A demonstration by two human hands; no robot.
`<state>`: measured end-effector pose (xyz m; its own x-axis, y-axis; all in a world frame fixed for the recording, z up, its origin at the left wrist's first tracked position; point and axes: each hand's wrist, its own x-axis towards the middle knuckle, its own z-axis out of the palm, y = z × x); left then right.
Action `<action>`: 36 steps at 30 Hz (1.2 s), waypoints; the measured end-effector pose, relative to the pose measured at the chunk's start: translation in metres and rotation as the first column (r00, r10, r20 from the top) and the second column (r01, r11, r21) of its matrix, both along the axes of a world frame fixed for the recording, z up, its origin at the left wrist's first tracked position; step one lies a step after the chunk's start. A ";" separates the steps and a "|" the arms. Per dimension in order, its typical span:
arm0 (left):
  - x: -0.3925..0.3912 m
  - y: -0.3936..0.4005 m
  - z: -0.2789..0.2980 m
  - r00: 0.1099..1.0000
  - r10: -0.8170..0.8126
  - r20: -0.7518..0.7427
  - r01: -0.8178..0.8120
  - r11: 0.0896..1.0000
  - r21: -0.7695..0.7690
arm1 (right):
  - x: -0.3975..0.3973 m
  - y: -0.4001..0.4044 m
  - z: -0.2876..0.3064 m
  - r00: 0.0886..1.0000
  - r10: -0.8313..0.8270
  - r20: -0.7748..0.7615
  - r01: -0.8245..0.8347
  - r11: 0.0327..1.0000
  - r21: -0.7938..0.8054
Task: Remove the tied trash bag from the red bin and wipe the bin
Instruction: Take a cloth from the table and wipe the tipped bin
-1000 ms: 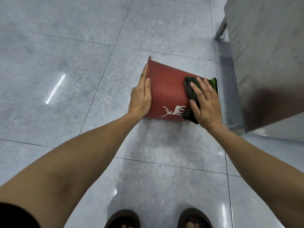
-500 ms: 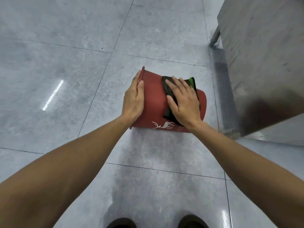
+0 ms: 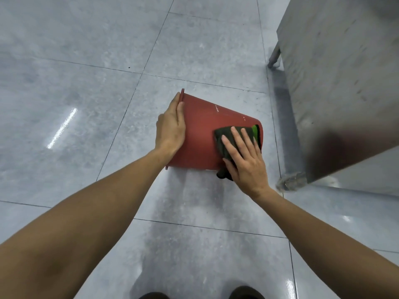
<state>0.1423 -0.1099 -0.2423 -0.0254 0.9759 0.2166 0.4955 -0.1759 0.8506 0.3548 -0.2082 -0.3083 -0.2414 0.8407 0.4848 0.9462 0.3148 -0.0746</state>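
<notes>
The red bin [image 3: 204, 134] lies on its side on the grey tiled floor, rim to the left and base to the right. My left hand [image 3: 171, 128] grips the rim end and steadies it. A dark cloth with a green edge [image 3: 248, 131] is pressed flat against the bin's wall near the base by my right hand [image 3: 245, 160], fingers spread over it. No trash bag is in view. The bin's inside is hidden.
A steel cabinet [image 3: 341, 83] on short legs stands close to the right of the bin; its near foot [image 3: 289, 183] is just right of my right wrist. Grey floor tiles [image 3: 75, 83] stretch to the left and back. My shoes [image 3: 246, 293] show at the bottom edge.
My right hand slid the cloth from the bin's middle back toward its base. The bin has turned, so the white deer print no longer shows. The left hand stays on the rim.
</notes>
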 end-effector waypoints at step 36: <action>-0.003 -0.012 -0.029 0.986 -0.076 0.149 0.071 0.997 0.043 | 0.015 0.017 0.002 0.996 0.087 0.006 -0.087 0.995 -0.039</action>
<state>0.1397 -0.1224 -0.2711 0.0111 0.9677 0.2518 0.3466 -0.2399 0.9068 0.3697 -0.1909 -0.3061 -0.3183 0.8343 0.4502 0.9159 0.3931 -0.0810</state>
